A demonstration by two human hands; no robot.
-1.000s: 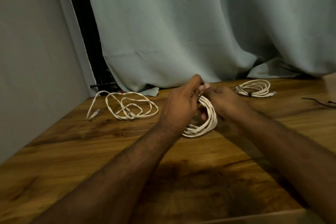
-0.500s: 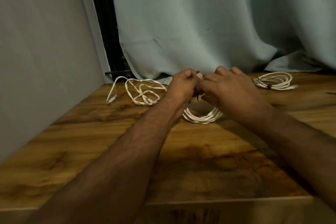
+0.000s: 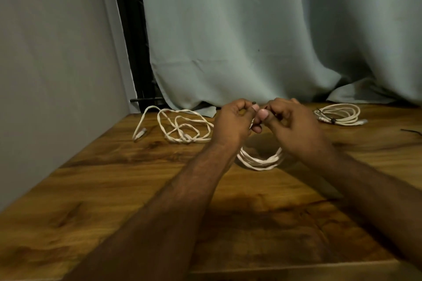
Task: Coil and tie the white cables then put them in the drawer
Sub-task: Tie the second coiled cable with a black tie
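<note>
A coiled white cable [image 3: 260, 161] hangs from both hands just above the wooden table [image 3: 114, 189]; only its lower loops show. My left hand [image 3: 233, 123] and my right hand [image 3: 294, 128] meet thumb to thumb over the coil's top, fingers curled, pinching a thin dark tie [image 3: 253, 104] there. A loose, tangled white cable [image 3: 180, 128] lies on the table to the left. A tied white coil [image 3: 338, 114] with a dark band lies at the far right.
A pale curtain [image 3: 251, 41] hangs behind the table and drapes onto its back edge. A grey wall [image 3: 57, 64] closes the left side. A thin dark tie piece [image 3: 411, 131] lies at the right edge. No drawer is in view.
The coil has turned from upright in my hands to hanging below them. My hands have come level, thumbs together at its top. The view has shifted right and down.
</note>
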